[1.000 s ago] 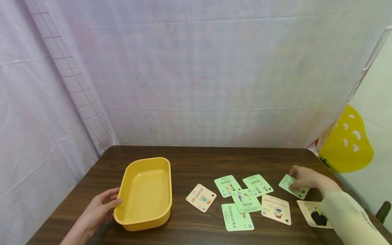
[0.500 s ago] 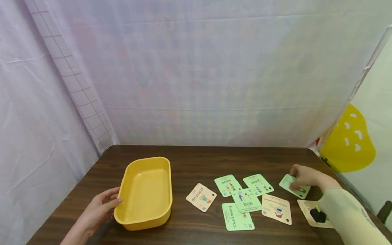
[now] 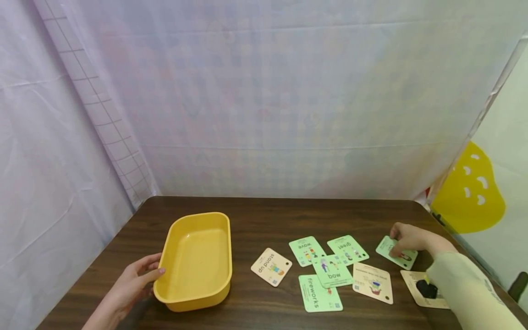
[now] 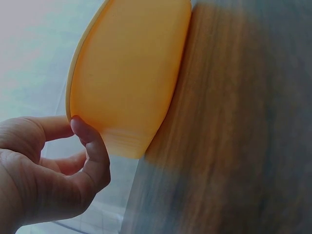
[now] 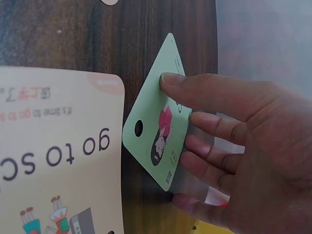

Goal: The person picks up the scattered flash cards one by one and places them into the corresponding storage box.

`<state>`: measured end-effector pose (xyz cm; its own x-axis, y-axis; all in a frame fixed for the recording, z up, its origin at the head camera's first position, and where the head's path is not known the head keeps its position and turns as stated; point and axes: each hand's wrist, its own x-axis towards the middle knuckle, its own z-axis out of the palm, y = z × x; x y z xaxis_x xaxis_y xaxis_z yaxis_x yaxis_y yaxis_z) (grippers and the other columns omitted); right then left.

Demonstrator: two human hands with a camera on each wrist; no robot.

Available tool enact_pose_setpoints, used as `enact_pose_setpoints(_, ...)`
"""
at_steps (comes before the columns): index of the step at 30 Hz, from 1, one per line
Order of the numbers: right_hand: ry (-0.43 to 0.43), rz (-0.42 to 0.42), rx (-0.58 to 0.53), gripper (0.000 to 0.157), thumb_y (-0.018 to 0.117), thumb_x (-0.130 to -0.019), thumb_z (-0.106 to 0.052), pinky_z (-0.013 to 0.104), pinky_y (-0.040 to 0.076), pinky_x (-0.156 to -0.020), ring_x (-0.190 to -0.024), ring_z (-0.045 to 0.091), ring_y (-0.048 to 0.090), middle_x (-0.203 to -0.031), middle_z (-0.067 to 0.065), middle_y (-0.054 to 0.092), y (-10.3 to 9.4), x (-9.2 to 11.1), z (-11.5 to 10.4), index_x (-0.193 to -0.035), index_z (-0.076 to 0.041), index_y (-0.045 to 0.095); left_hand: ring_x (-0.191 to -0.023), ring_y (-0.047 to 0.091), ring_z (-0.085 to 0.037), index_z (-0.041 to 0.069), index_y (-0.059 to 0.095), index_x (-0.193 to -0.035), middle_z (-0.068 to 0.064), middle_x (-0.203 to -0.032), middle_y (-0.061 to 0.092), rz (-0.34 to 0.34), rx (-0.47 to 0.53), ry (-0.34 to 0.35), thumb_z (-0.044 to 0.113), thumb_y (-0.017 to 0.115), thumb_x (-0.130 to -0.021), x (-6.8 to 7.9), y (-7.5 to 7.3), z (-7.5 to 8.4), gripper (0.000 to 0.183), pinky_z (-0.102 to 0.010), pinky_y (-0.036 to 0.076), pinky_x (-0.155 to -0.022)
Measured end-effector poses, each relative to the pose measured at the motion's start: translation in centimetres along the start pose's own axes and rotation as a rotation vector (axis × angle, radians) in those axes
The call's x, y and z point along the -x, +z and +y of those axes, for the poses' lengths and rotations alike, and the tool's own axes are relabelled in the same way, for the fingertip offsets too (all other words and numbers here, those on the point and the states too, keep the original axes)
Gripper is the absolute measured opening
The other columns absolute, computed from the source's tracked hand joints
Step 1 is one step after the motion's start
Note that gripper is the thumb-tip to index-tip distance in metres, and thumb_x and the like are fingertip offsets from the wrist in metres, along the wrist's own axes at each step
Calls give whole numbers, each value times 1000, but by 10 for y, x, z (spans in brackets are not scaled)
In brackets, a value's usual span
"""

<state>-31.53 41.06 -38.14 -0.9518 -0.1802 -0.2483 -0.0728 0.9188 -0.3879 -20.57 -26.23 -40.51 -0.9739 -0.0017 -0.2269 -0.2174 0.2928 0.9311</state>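
Observation:
My left hand (image 3: 134,277) pinches the left rim of a yellow plastic tray (image 3: 194,302) with thumb and fingers. In the left wrist view, its thumb lies at the rim of the tray (image 4: 129,73). Over at the far right, my right hand (image 3: 414,239) has a green flash card (image 3: 384,246) between thumb and fingers. The right wrist view shows the thumb on the printed face of that card (image 5: 151,112) and the other fingers along its opposite edge. A girl in pink is drawn on it; part of its word is hidden by the thumb.
Mid-table lie a "stand up" card (image 3: 271,267), a "wave" card (image 3: 304,247), a "greet" card (image 3: 346,250), a "bow" card (image 3: 332,270) overlapping a "fireworks" card (image 3: 321,298), and a cream card (image 3: 372,282). A "go to sc…" card (image 5: 63,122) lies beside the held one.

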Motion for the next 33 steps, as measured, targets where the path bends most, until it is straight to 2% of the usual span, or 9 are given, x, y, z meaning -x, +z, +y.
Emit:
enact_pose_setpoints(9, -39, 35, 66, 46, 78, -79, -23, 37, 48, -74, -86, 25, 56, -94, 16, 60, -7, 3, 3, -102, 8, 53, -86, 57, -11, -6, 29, -151, -6, -115, 53, -7, 3, 1, 20, 59, -99, 0, 0, -1, 65, -26, 50, -64)
enact_pose_setpoints(15, 18, 23, 120, 50, 75, -83, -30, 44, 51, -75, -83, 27, 57, -90, 16, 60, -9, 6, 4, -102, 11, 53, -86, 57, -11, -5, 29, -151, -6, -115, 53, -9, 6, -1, 21, 59, -99, 0, -1, -1, 66, -26, 50, -64)
enact_pose_setpoints(22, 75, -8, 145, 58, 74, -83, -34, 52, 51, -81, -88, 33, 59, -96, 22, 62, -6, 14, 3, -107, 14, 53, -88, 57, -11, -6, 29, -151, -5, -115, 53, -6, 0, -2, 21, 59, -99, 0, 0, 0, 66, -27, 51, -66)
enact_pose_setpoints(26, 79, -9, 145, 61, 73, -83, -34, 55, 50, -83, -92, 38, 59, -101, 28, 61, -4, 19, 0, -109, 17, 52, -88, 56, -11, -5, 29, -151, -5, -115, 53, -3, -3, -1, 20, 59, -99, 1, 0, -1, 65, -27, 51, -66)
enact_pose_setpoints(33, 89, 11, 166, 67, 77, -80, -36, 55, 50, -83, -91, 38, 58, -102, 29, 61, 2, 24, -5, -111, 17, 51, -87, 57, -11, -6, 29, -151, -5, -114, 53, -5, 3, 4, 20, 58, -99, 0, 0, -1, 65, -27, 51, -66)
